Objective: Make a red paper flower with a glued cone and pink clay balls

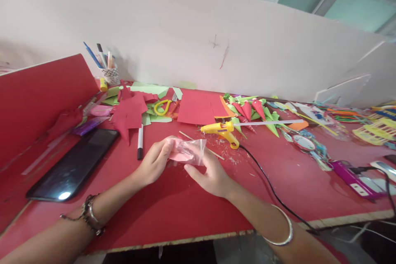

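Note:
Over the front middle of the red table, my left hand (157, 156) pinches a small clear plastic bag (198, 154) at its left end, thumb on top. Something soft-looking and pink (181, 154) lies inside the bag; I cannot make out its kind. My right hand (213, 175) is at the bag's right end, its fingers stretched out behind the clear plastic and partly hidden. Its thumb stands apart below the bag. Just beyond my hands lie a thin wooden stick (216, 154) and a yellow glue gun (221, 129) with a long glue stick in its back.
A black phone (74, 163) and a marker (140, 142) lie left. Red paper (198, 107), green scraps and rolled paper cones (247, 109) line the back. A pen cup (110, 75) stands back left. The black cord (266, 177) crosses the right side near a purple power strip (355, 179).

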The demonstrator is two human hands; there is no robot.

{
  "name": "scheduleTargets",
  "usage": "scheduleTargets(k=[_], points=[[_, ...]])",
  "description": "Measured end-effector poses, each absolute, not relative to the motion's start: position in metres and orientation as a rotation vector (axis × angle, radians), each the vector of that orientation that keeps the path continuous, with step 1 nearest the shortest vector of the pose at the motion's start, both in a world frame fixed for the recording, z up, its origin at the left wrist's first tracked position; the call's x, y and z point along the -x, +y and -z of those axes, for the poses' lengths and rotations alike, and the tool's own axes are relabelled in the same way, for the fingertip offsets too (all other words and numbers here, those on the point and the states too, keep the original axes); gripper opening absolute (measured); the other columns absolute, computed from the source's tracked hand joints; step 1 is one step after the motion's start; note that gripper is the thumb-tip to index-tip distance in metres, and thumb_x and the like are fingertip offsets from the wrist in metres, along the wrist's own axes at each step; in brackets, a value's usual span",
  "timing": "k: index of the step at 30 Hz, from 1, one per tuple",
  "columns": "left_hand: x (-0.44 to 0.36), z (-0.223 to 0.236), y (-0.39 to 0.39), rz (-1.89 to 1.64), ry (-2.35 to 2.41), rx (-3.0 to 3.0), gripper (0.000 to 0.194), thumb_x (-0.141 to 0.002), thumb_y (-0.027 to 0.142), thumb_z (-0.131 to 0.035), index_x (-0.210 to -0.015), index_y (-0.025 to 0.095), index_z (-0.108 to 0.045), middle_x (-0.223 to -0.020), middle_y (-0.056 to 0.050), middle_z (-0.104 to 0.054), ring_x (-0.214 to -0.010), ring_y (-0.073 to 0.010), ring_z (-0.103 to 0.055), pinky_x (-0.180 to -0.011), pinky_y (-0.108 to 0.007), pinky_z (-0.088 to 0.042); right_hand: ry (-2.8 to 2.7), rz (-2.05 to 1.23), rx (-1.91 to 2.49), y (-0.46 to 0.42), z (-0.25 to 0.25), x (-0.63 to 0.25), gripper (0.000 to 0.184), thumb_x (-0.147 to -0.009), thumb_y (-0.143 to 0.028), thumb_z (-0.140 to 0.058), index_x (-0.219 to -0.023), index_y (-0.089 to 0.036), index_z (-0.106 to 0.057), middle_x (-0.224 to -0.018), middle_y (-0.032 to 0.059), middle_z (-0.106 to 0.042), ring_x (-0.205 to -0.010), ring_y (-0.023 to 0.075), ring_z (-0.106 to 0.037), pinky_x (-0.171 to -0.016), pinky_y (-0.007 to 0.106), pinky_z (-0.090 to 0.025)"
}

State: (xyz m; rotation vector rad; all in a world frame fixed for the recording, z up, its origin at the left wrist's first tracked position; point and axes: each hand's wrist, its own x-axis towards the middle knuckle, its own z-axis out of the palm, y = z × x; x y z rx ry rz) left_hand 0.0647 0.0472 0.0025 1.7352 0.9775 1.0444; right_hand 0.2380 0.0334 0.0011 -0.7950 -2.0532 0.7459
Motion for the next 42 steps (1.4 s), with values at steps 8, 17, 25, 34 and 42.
scheduleTargets(k=[8,17,25,34,42], points=[[-0.066,0.001,0.047,-1.000,0.897,-1.733,0.045,-0.092,0.036,-0.021,-0.062,0.015,-0.047,-0.053,0.002,-0.049,-0.049,-0.0088,-0.047,-0.052,-0.021,-0.040,-2.120,-0.806,0.791,0.034,0.000,-0.239,0.056,-0.080,-0.024,-0.050,-0.131,-0.029,-0.028,-0.131,0.0035,-0.040,-0.121,0.0201,-0.037,-0.101,0.041,-0.032],[-0.068,-0.001,0.045,-1.005,0.906,-1.655,0.042,-0.090,0.041,-0.024,-0.064,0.016,-0.044,-0.051,0.003,-0.047,-0.046,-0.0079,-0.045,-0.047,-0.020,-0.038,-2.123,-0.771,0.768,0.031,-0.007,-0.236,0.051,-0.078,-0.021,-0.051,-0.126,-0.028,-0.033,-0.122,0.0042,-0.047,-0.112,0.0199,-0.043,-0.097,0.039,-0.036],[-0.067,0.000,0.043,-0.987,0.859,-1.656,0.046,-0.090,0.043,-0.022,-0.064,0.015,-0.048,-0.052,0.003,-0.044,-0.046,-0.0079,-0.040,-0.047,-0.020,-0.036,-2.156,-0.755,0.729,0.032,0.000,-0.236,0.059,-0.079,-0.024,-0.052,-0.130,-0.029,-0.024,-0.131,0.0030,-0.039,-0.123,0.0205,-0.032,-0.103,0.041,-0.029],[-0.068,-0.007,0.045,-0.955,1.035,-1.499,0.044,-0.082,0.054,-0.032,-0.069,0.016,-0.050,-0.064,0.000,-0.054,-0.063,-0.0140,-0.051,-0.063,-0.025,-0.044,-2.139,-0.742,0.708,0.031,-0.005,-0.235,0.056,-0.076,-0.016,-0.049,-0.127,-0.028,-0.029,-0.128,0.0040,-0.041,-0.116,0.0196,-0.039,-0.100,0.041,-0.033],[-0.067,-0.009,0.044,-0.900,1.019,-1.502,0.051,-0.077,0.064,-0.030,-0.061,0.017,-0.045,-0.058,0.003,-0.047,-0.055,-0.0109,-0.044,-0.056,-0.023,-0.041,-2.207,-0.790,0.683,0.032,-0.004,-0.237,0.063,-0.078,-0.019,-0.050,-0.133,-0.028,-0.020,-0.134,0.0022,-0.034,-0.122,0.0180,-0.031,-0.103,0.039,-0.028]])
